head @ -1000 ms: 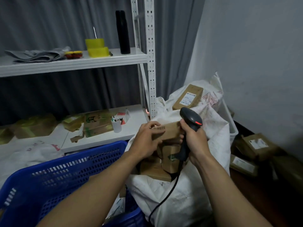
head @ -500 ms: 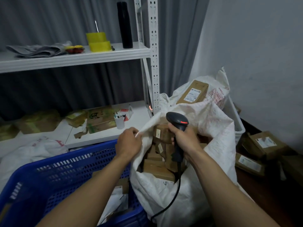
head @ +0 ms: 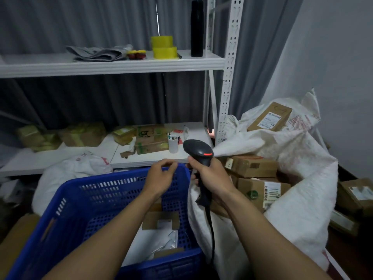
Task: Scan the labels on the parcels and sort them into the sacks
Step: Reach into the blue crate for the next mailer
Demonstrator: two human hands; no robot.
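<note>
Grey curtains hang behind white shelving [head: 113,64] that carries yellow tape rolls [head: 163,47] and a black bottle [head: 197,28]. Lower down, my right grip [head: 210,175] is wrapped tight round the handle of the scanner [head: 198,151], whose cable drops in front of the open white sack [head: 302,209]. Brown parcels [head: 252,165] lie inside that sack, just right of the scanner. My left grip [head: 159,178] hovers over the far rim of the blue basket [head: 66,203], fingers loosely curled, holding nothing.
</note>
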